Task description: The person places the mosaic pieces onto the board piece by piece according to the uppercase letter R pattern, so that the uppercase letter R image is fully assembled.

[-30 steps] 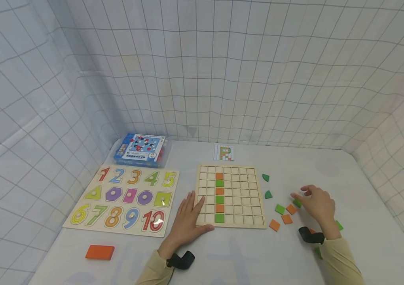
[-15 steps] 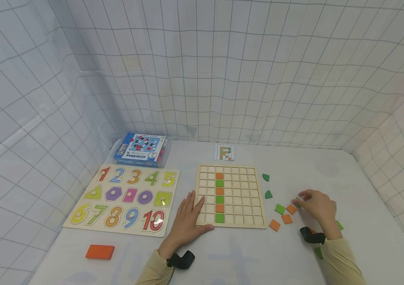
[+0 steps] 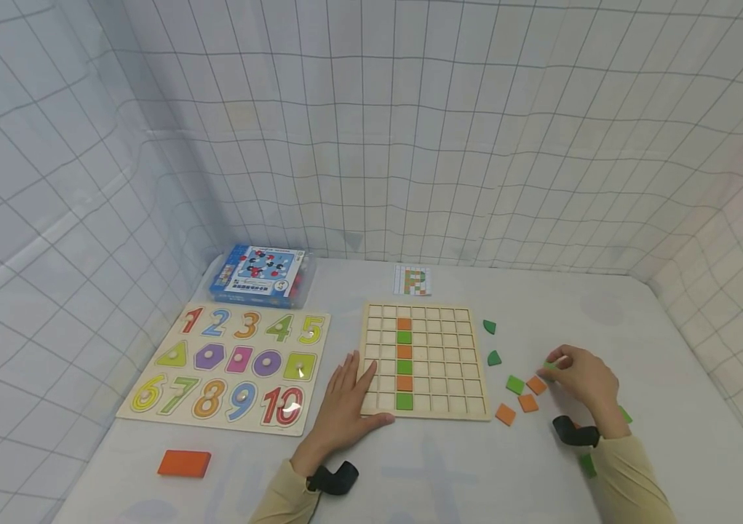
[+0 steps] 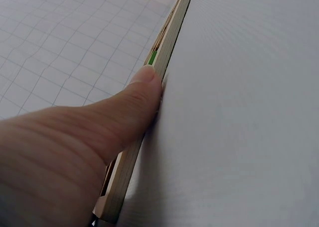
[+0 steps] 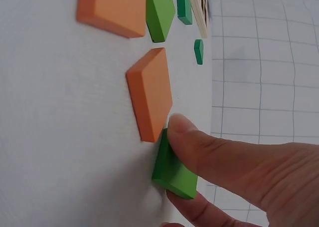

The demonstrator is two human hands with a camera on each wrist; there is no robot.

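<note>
My right hand (image 3: 583,380) pinches a green square tile (image 5: 174,173) between thumb and fingers, low over the table at the right. An orange square tile (image 5: 152,95) lies just beside it. The left hand (image 3: 343,407) rests with straight fingers over the lower left corner of a wooden grid board (image 3: 446,364). In the left wrist view its thumb (image 4: 124,112) presses along the board's edge. One column of the board holds orange and green tiles (image 3: 404,367) in alternation, while the other cells show bare wood.
Several orange and green tiles (image 3: 527,403) lie right of the board, some partly under the right wrist. Two dark green quarter-round pieces (image 3: 494,358) are nearer it. A pattern card (image 3: 412,280), number puzzle (image 3: 223,367), blue box (image 3: 260,275) and orange block (image 3: 184,463) lie around.
The right hand's thumb and fingers have closed on the green tile, which now appears slightly raised. My left hand and the board stay where they were.
</note>
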